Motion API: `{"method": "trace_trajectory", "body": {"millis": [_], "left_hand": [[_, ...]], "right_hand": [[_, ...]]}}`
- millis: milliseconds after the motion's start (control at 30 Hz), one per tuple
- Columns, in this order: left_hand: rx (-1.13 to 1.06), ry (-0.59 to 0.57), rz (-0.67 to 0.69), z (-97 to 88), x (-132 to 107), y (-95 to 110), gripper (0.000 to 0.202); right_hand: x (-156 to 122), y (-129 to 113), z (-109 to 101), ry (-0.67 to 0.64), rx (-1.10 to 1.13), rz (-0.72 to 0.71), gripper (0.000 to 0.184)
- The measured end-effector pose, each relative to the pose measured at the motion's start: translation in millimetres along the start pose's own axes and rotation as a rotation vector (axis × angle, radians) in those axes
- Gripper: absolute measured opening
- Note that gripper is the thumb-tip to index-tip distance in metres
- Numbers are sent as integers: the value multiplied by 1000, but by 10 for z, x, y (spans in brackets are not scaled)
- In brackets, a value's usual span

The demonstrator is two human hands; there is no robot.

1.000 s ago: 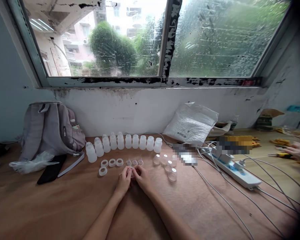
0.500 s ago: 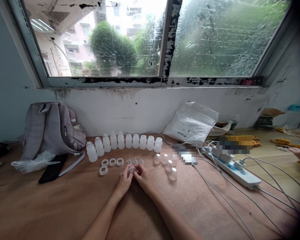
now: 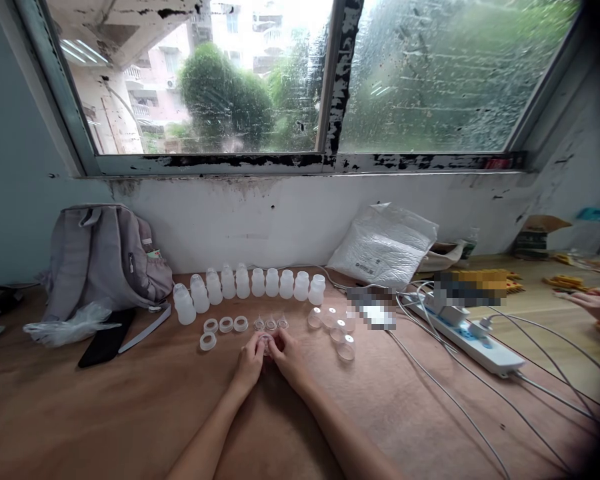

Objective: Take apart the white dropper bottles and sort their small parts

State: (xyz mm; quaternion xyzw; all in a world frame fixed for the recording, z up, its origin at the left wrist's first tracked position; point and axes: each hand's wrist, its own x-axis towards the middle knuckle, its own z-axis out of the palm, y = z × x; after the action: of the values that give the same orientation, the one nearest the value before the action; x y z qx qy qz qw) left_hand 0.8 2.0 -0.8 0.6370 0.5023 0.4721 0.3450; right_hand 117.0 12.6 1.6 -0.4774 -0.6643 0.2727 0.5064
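My left hand [image 3: 251, 360] and my right hand [image 3: 286, 355] meet low over the table, fingers closed round a small translucent bottle ring [image 3: 266, 339]. The fingers cover much of it, and I cannot tell whether a teat sits inside. Just beyond my fingertips stand 3 clear bottle teats [image 3: 271, 323]. Left of them lie several frosted bottle rings [image 3: 226, 325]. Several clear domed caps [image 3: 345, 348] rest to the right of my right hand. Behind, frosted baby bottles form a curved row: the left ones [image 3: 199, 295] have clear tops on, the right ones [image 3: 301, 287] stand uncapped.
A grey backpack [image 3: 87, 260], a crumpled plastic bag [image 3: 70, 325] and a black flat object [image 3: 105, 343] occupy the left. At right are a silvery bag [image 3: 385, 243], a power strip [image 3: 495, 355] with trailing cables, and another person's hand [image 3: 597, 305] over yellow pieces.
The ring between my fingers has tilted, and my fingertips have closed further over it. At far right the other person's hand has shifted a little left.
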Motion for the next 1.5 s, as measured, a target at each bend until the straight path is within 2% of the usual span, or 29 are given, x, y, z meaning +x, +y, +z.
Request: {"method": "trace_trajectory", "body": {"millis": [100, 233, 300, 367, 467, 567, 633, 800, 867, 1067, 1233, 1300, 1500], "left_hand": [[-42, 10, -5, -9, 12, -23, 30], [-294, 15, -141, -6, 48, -53, 36], [-433, -25, -198, -1, 58, -49, 38], [-500, -96, -223, -4, 57, -29, 39], [-584, -215, -279, -28, 45, 11, 41], [-674, -308, -384, -54, 35, 42, 48], [-654, -275, -378, -55, 27, 52, 49], [-479, -71, -337, -7, 14, 38, 41], [-459, -46, -352, 11, 21, 19, 44], [-471, -81, -393, 24, 48, -9, 49], [-501, -112, -367, -7, 44, 46, 41], [-507, -152, -358, -38, 40, 75, 38], [-557, -290, -353, -115, 34, 128, 36]], "right_hand": [[19, 2, -1, -57, 145, 85, 16], [76, -2, -37, -221, 563, 357, 35], [96, -1, -61, -242, 689, 426, 40], [101, 6, -78, -268, 734, 425, 36], [91, 19, -82, -281, 738, 397, 34], [79, 21, -69, -233, 696, 374, 37], [74, 12, -57, -213, 646, 343, 36], [62, -12, -19, -214, 503, 297, 38], [54, -6, 5, -220, 477, 288, 40], [40, 41, 58, -204, 475, 298, 41], [40, 61, 44, -84, 450, 294, 39], [40, 59, 33, -46, 458, 303, 37], [37, 1, 4, -37, 443, 280, 33]]}}
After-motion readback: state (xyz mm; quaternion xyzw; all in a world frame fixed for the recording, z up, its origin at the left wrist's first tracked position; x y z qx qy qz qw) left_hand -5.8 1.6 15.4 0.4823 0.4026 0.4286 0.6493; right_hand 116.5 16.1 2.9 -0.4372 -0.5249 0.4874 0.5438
